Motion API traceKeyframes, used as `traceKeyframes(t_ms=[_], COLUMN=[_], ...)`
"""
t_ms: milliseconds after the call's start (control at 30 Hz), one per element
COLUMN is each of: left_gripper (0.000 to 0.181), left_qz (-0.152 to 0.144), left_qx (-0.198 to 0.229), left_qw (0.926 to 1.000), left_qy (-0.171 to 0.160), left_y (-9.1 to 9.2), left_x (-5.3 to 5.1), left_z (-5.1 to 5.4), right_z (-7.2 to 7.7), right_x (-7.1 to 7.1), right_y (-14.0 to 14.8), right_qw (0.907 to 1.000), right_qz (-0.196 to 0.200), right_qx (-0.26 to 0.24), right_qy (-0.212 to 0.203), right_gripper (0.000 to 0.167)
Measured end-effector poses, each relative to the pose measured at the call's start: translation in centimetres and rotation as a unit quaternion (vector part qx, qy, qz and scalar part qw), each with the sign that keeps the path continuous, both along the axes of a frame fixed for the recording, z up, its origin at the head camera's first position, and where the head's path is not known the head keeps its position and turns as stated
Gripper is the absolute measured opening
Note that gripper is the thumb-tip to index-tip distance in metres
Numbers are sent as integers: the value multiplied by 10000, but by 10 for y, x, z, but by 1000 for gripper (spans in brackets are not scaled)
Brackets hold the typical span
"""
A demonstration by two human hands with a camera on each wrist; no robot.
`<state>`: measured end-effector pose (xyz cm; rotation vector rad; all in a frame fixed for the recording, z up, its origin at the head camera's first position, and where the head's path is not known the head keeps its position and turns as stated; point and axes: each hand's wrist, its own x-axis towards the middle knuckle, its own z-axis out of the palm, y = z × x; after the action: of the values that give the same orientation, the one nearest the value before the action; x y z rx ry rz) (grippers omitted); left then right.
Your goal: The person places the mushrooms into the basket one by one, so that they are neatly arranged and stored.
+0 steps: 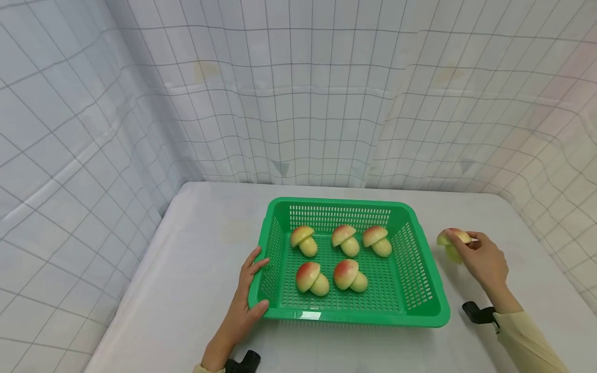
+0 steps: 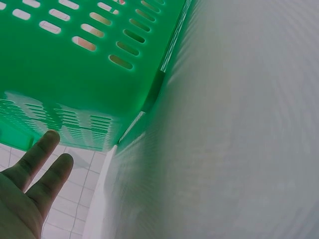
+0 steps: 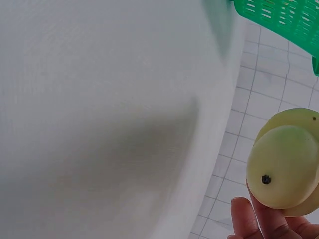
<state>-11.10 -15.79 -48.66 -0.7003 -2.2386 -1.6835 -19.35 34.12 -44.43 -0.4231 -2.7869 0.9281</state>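
Observation:
In the head view my right hand (image 1: 487, 259) pinches a toy mushroom (image 1: 452, 239) with a red-and-yellow cap, to the right of a green plastic basket (image 1: 350, 315). The right wrist view shows that mushroom's pale rounded stem (image 3: 286, 167) with a dark spot on its end, above a shadow on the white table. Along the basket's left rim lies my left hand (image 1: 242, 305), fingers spread and fairly straight, thumb by the front corner. Two of its extended fingers (image 2: 52, 177) appear beside the basket wall (image 2: 65, 74) in the left wrist view.
Several similar mushrooms (image 1: 346, 274) lie in the basket in two rows. White cloth covers the table (image 1: 186, 269). Grid-patterned white curtains (image 1: 289, 103) hang behind and at both sides. A black wrist device (image 1: 480, 313) sits on each forearm.

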Motion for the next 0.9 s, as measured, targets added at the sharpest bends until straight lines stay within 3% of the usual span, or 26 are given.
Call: traceKeyframes(t_ms=[900], left_gripper=[67], left_qz=[-23], left_qx=[35], left_qw=[10000], left_qy=[58], left_y=[0], left_x=[0], left_z=[0], right_z=[48], right_x=[20], right_y=[-27], right_qw=[9891], right_qz=[-493], right_qx=[-341], right_qy=[1343], right_gripper=[50])
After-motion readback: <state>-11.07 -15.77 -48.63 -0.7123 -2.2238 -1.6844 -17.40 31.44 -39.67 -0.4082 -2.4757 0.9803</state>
